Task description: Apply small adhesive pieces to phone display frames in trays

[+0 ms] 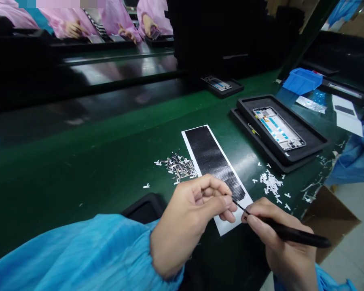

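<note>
Tool (pixel 303 235), lower right of the frame, gripped in the closed right hand (pixel 291 257); the left hand (pixel 189 218) pinches thumb and forefinger beside its tip, any piece there too small to tell. Unsteady fingertips could drop one onto the black sheet (pixel 212 155), centre.

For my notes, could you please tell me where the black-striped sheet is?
In the head view, the sheet lies right of centre, between two piles of bits, partly behind the left hand.
</note>
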Demonstrator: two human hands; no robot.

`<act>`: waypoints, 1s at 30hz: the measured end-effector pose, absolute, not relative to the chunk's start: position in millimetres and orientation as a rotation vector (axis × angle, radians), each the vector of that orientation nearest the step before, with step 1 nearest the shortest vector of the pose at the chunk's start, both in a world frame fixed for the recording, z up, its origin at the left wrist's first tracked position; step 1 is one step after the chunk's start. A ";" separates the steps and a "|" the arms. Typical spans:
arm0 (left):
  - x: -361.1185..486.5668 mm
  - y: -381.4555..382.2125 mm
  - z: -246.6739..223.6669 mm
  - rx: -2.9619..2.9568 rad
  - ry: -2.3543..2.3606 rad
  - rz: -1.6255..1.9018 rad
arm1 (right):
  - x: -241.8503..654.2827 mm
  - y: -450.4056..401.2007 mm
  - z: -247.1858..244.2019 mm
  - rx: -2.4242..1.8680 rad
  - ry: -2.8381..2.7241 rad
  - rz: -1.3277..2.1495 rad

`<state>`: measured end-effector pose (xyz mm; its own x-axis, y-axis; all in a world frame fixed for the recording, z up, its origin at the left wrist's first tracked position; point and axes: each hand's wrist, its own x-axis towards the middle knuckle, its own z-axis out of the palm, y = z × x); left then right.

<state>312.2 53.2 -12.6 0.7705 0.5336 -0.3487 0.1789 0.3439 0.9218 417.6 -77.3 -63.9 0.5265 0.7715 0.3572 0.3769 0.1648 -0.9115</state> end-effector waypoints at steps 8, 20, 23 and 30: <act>292.9 42.5 -13.0 2.283 0.363 0.401 | 417.5 -79.6 -49.7 -1.518 -1.258 0.598; 285.0 38.2 -3.9 2.142 0.492 0.234 | 407.9 -86.9 -38.5 -1.407 -0.676 1.090; 283.2 36.3 -1.6 2.136 0.506 0.201 | 409.6 -86.8 -39.6 -1.384 -0.696 1.105; 282.8 35.0 6.3 1.800 0.549 0.079 | 408.5 -81.7 -45.4 -1.436 -0.866 1.021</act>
<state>282.8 35.0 6.3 0.8867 0.4042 -0.2246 0.3240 -0.1965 0.9254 408.5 -81.7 -45.4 0.3567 0.9267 -0.1180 -0.0345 -0.1132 -0.9930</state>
